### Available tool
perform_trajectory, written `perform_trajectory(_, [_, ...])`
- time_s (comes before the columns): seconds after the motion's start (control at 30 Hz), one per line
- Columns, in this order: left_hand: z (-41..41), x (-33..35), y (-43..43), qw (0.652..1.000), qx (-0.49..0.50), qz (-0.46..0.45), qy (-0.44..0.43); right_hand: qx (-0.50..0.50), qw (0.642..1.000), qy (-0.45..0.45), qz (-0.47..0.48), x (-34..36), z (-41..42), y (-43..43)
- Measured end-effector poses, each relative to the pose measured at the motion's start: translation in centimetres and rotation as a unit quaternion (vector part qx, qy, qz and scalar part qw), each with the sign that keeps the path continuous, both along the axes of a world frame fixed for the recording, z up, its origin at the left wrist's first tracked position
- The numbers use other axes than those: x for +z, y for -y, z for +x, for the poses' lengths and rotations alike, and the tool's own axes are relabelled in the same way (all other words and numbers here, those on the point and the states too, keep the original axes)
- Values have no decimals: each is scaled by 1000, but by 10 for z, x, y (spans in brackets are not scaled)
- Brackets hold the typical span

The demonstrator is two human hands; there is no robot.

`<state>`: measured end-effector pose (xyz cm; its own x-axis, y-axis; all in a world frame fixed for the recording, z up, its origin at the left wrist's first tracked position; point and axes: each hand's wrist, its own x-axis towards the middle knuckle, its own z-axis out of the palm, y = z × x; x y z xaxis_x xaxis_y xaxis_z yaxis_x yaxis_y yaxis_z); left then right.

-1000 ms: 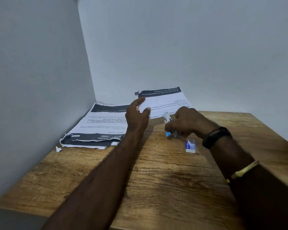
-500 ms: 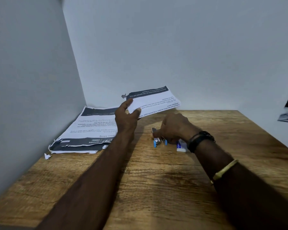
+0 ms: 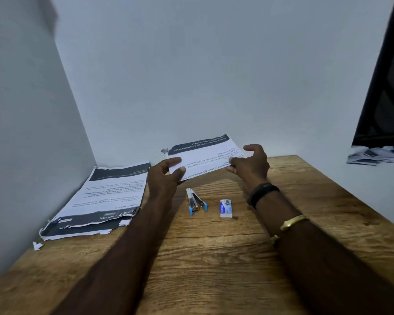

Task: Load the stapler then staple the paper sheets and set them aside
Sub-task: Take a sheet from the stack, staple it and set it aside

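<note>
While left hand (image 3: pixel 164 176), right hand (image 3: pixel 250 164) fingers grasp sheets (image 3: pixel 205 155) by side edges — stapler (image 3: pixel 195 202), staple box (image 3: pixel 225 208) apart beneath.

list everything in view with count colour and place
held sheets: count unclear, white with dark header, lifted above the table's far side
paper stack: one, white with dark bands, torn edges, table's left
paper scrap: one, white, by the stack's near corner
stapler: one, silver and blue, table's middle
small box: one, white and blue, right of stapler
table: one, brown wood
walls: two, pale grey, behind and left
dark frame: one, black, upper right
left hand: one, pinches the held sheets' left end
right hand: one, fingers at their right edge; black wristband, gold bracelet
</note>
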<state>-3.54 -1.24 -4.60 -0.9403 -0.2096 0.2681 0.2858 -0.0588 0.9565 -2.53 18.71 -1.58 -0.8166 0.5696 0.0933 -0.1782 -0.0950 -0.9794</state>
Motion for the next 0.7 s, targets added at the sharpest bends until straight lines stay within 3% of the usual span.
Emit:
perform_trajectory(0.17, [-5,4,-35,999,-15,-1,48,-74,992,-4,101,-3,-1,-28])
perform_trajectory(0.37, [-22,9,-77,988,-37,-142,57,-139,966,21,217,-12,-10,-73])
perform_trajectory(0.7, [-56,6,-133,956,-21,-289,34,-163,944,115,263,-32,-37,-119])
